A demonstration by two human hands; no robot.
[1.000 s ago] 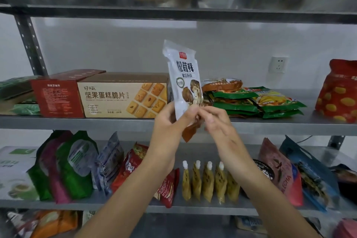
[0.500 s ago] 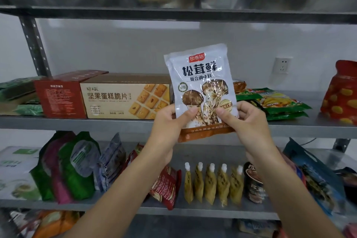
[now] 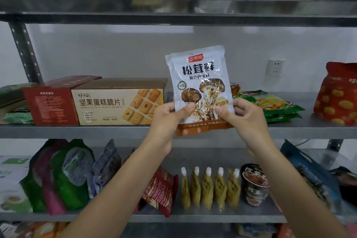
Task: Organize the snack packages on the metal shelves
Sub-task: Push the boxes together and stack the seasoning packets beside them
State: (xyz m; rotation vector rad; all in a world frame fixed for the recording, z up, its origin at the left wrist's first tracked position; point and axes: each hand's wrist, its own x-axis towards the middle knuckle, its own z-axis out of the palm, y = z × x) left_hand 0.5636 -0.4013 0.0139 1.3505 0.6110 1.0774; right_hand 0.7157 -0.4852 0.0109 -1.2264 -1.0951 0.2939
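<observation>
Both hands are up at the middle shelf (image 3: 116, 132). The white mushroom packet (image 3: 199, 83) is held upright in the air, print facing the camera, its brown bottom strip level with that shelf's front edge. The left hand (image 3: 167, 121) pinches the lower left side, thumb on the front and fingers curled behind. The right hand (image 3: 246, 118) pinches the lower right side the same way.

Behind the packet on the middle shelf, a beige biscuit box (image 3: 116, 102) lies to its left, touching a red box (image 3: 50, 106) nearer the shelf's left end. To the right is a stack of green packets (image 3: 278, 102), and a red bag with yellow spots (image 3: 338, 96) stands at the right end.

On the lower shelf (image 3: 212, 217), 5 yellow spout pouches (image 3: 208, 189) stand in a row near the front edge, a dark cup (image 3: 254, 185) just beside them on the right and a red packet (image 3: 160, 189) on the left. Green bags (image 3: 71, 174) stand toward the left end.
</observation>
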